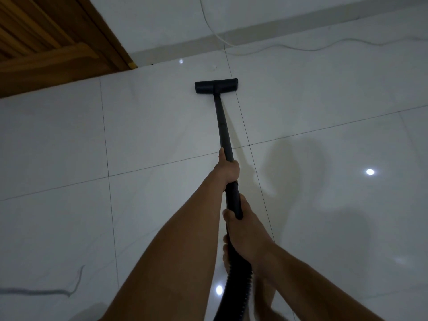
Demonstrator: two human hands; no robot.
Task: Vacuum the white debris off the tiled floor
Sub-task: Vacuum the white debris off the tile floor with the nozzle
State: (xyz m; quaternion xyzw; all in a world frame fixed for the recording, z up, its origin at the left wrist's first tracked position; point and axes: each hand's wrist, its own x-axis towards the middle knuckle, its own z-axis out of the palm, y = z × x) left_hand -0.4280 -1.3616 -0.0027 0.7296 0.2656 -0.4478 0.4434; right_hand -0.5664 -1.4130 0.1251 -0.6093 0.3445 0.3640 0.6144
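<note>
A black vacuum wand point(222, 126) runs from my hands out to a flat black floor head point(215, 85) that rests on the glossy white tiled floor point(69, 147). My left hand point(227, 169) grips the wand partway down. Closer to me, my right hand point(245, 230) holds the wand's lower end where the ribbed black hose point(238, 281) joins. A small white speck of debris point(215, 67) lies just beyond the floor head, close to the wall. The hose drops out of sight at the bottom edge.
A brown wooden door point(46, 42) stands at the upper left. A white wall with a skirting strip point(278, 26) runs along the back. A thin white cable point(301, 47) trails along the floor by the wall. My bare foot point(266, 304) is beneath the hose.
</note>
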